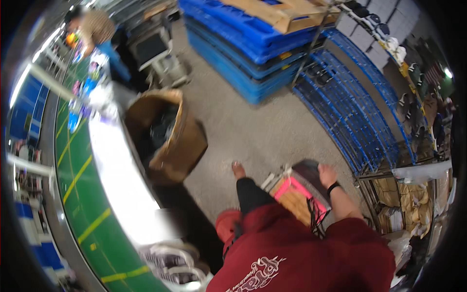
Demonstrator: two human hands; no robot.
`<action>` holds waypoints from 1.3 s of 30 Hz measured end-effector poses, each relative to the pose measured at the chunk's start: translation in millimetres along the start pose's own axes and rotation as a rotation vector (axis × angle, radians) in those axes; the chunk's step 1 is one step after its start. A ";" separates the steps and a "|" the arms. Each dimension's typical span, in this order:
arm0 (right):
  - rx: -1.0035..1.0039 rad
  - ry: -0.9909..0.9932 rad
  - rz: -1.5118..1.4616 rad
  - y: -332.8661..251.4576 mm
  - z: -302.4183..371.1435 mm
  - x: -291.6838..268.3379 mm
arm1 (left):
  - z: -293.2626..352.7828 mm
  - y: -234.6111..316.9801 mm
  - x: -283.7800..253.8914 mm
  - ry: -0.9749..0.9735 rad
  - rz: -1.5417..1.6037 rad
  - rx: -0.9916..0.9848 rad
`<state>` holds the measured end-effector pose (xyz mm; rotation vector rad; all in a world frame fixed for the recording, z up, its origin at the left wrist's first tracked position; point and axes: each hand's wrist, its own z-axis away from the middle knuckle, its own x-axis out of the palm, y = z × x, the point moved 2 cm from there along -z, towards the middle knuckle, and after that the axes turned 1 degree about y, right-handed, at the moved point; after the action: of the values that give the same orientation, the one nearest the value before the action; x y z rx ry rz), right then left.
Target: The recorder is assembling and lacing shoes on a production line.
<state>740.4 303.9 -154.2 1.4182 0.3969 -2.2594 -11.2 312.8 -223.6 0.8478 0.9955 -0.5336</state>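
gripping with the right hand (327, 174), fingers curled over the far top edge of a dark grey box (311, 176) that sits on a small cart or stand just in front of the person; fingers look closed on that edge, thumb hidden. the wrist carries a black band (333, 187). the left hand (238, 170) hangs free on the other side, well apart from the box, touching nothing; it is small and blurred, so i cannot tell if its fingers are apart or together.

the box sits low right of centre, between the person's body and the blue wire rack (355, 117). below it shows a bright pink panel (292, 187) and a tan woven or slatted face (295, 204), with a black cord (316, 216) dangling beside.

judgement on doing it well: a one-handed hold on one edge can tip the load, so bringing the left hand to the near side and keeping the box level would be steadier; watch that the cord does not snag.

materials: the box looks smooth and matte, rigid, with straight edges. the floor (253, 131) is rough grey concrete. an open brown cardboard carton (182, 146) with dark contents stands to the left, soft-walled and creased. a green conveyor belt (85, 194) with yellow lines curves along the left, a white glossy strip beside it. stacked blue plastic pallets (233, 48) are ribbed and hard. another person (97, 29) stands far off at upper left. the red sleeve and shirt (311, 258) are soft knit.
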 end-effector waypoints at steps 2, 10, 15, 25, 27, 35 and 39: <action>0.161 0.045 -0.106 -38.5 6.8 16.7 | -54.9 84.6 35.4 -0.117 0.093 -0.003; 0.429 -0.131 -0.349 -34.2 12.0 24.7 | -229.0 295.6 84.7 -0.753 0.137 0.026; 0.446 0.067 -0.275 -63.9 14.6 16.0 | -323.4 412.2 111.9 -1.106 0.049 0.004; 0.680 0.117 -0.275 -77.3 2.2 0.8 | -130.4 744.6 110.5 -1.042 -0.332 1.338; 0.793 0.190 -0.188 -78.7 -3.3 11.8 | -96.0 798.1 132.1 -1.061 -0.516 1.465; 1.309 0.002 -0.270 -92.8 -29.8 -10.6 | -28.3 909.3 237.4 -1.239 -0.662 1.815; 1.316 0.268 -0.207 -102.9 -42.8 -25.8 | -4.3 932.3 293.0 -1.380 -0.830 1.894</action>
<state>731.1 417.7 -148.5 2.3123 -1.1514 -2.5346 801.9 848.7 -141.1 1.1669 -0.8925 -2.4857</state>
